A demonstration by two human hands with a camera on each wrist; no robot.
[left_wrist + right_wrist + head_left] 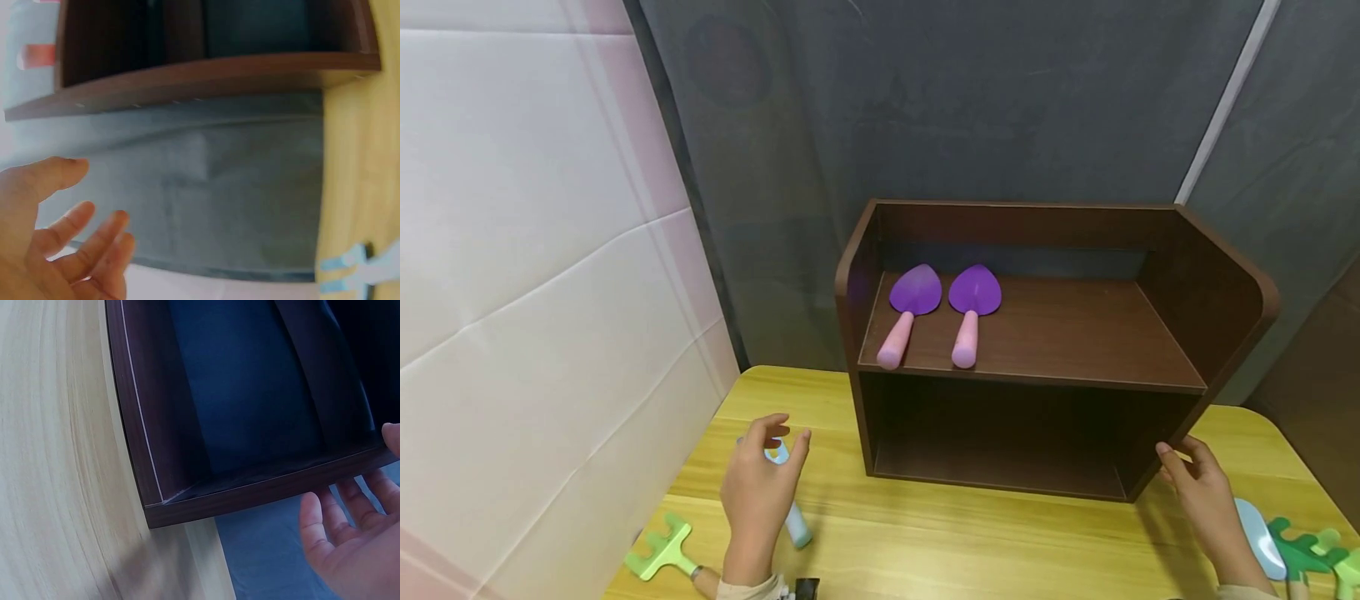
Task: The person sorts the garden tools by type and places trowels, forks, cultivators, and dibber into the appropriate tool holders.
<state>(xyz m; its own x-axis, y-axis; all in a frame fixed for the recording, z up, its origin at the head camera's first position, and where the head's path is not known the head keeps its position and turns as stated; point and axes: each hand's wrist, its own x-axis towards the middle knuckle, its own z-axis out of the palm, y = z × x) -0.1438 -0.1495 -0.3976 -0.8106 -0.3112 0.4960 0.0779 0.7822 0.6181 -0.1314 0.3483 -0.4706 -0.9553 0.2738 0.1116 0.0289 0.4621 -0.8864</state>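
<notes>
A dark brown two-tier shelf [1037,375] stands on the yellow wood-grain table. My right hand [1206,492] holds the lower front of its right side panel, thumb at the front edge and fingers along the outer face; the right wrist view shows this hand [356,531] at the panel [269,487]. Over the table left of the shelf, my left hand [760,483] is loosely curved with nothing in it. Below it lies a light blue toy garden fork [797,527], partly hidden by the hand. Two purple toy trowels [916,290] [975,290] with pink handles lie on the upper tier.
A light green toy rake [666,550] lies at the table's front left. At the right are a light blue tool head [1260,537], a dark green rake [1303,550] and a light green one [1348,571]. Grey cloth [1000,100] hangs behind; a white panel [535,250] stands left.
</notes>
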